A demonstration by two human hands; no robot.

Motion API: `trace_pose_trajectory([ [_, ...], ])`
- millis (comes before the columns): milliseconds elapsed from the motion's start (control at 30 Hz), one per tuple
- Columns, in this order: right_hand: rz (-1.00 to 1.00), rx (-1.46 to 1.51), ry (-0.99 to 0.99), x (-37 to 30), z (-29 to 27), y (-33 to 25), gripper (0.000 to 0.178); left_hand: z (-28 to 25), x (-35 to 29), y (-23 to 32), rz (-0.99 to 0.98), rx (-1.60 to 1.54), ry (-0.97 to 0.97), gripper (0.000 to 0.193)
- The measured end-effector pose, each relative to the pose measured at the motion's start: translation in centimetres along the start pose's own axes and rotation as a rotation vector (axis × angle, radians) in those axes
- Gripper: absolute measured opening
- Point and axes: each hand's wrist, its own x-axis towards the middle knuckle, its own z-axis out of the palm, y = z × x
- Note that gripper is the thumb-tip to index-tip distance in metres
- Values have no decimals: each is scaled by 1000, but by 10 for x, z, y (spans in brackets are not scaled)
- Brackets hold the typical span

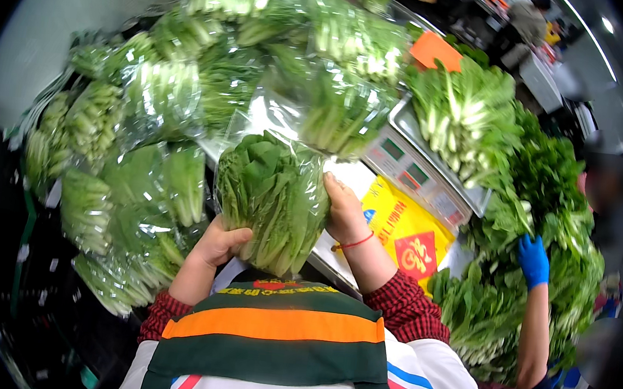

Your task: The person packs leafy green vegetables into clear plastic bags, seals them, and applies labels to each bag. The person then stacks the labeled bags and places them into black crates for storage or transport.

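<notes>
The left hand is curled round the lower left side of a clear plastic bag packed with leafy green vegetables, its thumb across the front; the right hand grips the bag's right edge higher up, its fingers partly hidden behind. The bag is held just left of a grey electronic scale with a metal pan. It should handle as light for its bulk, soft and loosely shaped, with slick film that could slide under the fingers and leaves that would bruise if squeezed; the firmest hold is probably low, around the pale stems. A yellow printed plastic sheet lies on the scale's near side, loose leafy greens sit on its pan, and filled clear bags of greens are heaped left of it.
</notes>
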Motion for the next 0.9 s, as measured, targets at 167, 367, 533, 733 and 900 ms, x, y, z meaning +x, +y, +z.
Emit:
trace_pose_trajectory([
  [167,57,-49,253,43,-20,31,67,-48,-80,6,133,14,358,53],
  [367,-49,-108,381,147,-47,61,29,-123,-157,-3,309,-171,676,49],
  [533,4,-481,575,165,-19,36,20,-130,-159,-21,368,-201,758,47],
  [733,-184,-304,642,172,-6,56,34,-142,-159,-30,343,-222,694,54],
  [900,32,-124,447,243,-81,80,33,-142,-156,-24,307,-252,655,55],
])
